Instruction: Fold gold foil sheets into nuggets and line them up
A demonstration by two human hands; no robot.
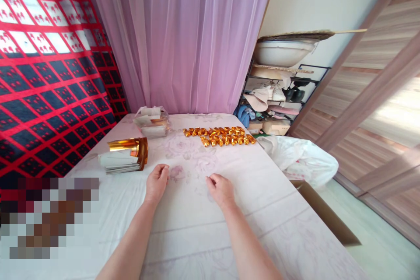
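Note:
My left hand (157, 182) rests on the table with its fingers curled into a loose fist, and nothing shows in it. My right hand (221, 190) lies a little way off to the right, curled likewise, with nothing visible in it. Left of my left hand is a fanned stack of gold foil paper (143, 154) with white-backed sheets (118, 160). Beyond my right hand sit folded gold foil pieces, shaped like small ingots, in a back row (215, 131) and a front row (228, 140). Neither hand touches the foil.
The table (183, 245) has a pale flowered cover. A clear plastic bag with paper stacks (151, 122) stands at its back left. Right of the table are a white plastic bag (305, 159), a cardboard box (328, 214) and a shelf rack (278, 100). A purple curtain (183, 39) hangs behind.

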